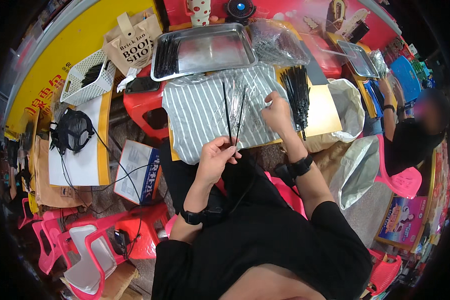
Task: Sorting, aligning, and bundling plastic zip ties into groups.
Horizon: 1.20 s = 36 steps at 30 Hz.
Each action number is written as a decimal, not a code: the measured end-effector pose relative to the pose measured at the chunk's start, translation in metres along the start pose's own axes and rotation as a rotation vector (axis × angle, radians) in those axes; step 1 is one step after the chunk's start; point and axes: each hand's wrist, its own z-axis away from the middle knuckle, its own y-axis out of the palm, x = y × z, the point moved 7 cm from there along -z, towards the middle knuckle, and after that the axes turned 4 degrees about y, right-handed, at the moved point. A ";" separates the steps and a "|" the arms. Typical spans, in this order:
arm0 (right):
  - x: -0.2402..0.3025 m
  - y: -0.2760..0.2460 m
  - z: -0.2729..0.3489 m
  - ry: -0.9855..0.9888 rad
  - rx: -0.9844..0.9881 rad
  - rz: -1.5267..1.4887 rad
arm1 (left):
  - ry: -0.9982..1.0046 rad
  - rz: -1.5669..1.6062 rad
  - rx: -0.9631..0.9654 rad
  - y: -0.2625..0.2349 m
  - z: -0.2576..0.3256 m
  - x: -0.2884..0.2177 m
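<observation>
My left hand (219, 159) pinches the lower ends of two thin black strips (228, 112), which stand up apart from each other in a narrow V. Whether they join inside my fingers is hidden. Over the right part of the striped grey-and-white cloth (190, 110), my right hand (277, 116) is closed, thumb against the fingers; what it may hold is too small to make out. Clear plastic film (252, 95) lies on the cloth between the hands. Just right of my right hand rests a thick bundle of black strips (297, 95).
A metal tray (220, 47) with black strips stands behind the cloth, beside a clear bag of dark pieces (275, 42). To the left are a phone (142, 85), a white basket (87, 82) and a black mesh device (75, 131). A co-worker (410, 135) sits at right.
</observation>
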 end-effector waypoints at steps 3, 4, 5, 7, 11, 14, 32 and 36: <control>-0.001 -0.001 -0.005 -0.045 0.005 0.015 | 0.019 0.022 -0.007 -0.002 0.000 0.000; -0.007 0.001 -0.007 -0.024 0.004 -0.046 | 0.024 0.030 -0.006 -0.002 0.000 0.000; -0.012 0.001 -0.008 -0.005 0.006 -0.106 | 0.025 0.033 -0.008 -0.003 0.000 0.001; -0.027 0.000 -0.005 0.087 0.051 -0.327 | 0.032 0.059 -0.001 -0.004 -0.001 0.002; -0.034 -0.004 0.003 0.231 0.139 -0.794 | 0.051 0.053 0.012 -0.003 -0.004 0.003; -0.030 -0.018 0.013 0.255 0.136 -0.958 | 0.033 0.094 0.057 0.006 -0.004 0.000; 0.010 -0.008 0.069 0.089 0.180 -1.271 | 0.045 -0.046 0.171 0.033 0.002 -0.013; 0.020 0.009 0.092 0.384 0.367 -1.536 | 0.020 -0.024 0.161 0.036 0.004 -0.012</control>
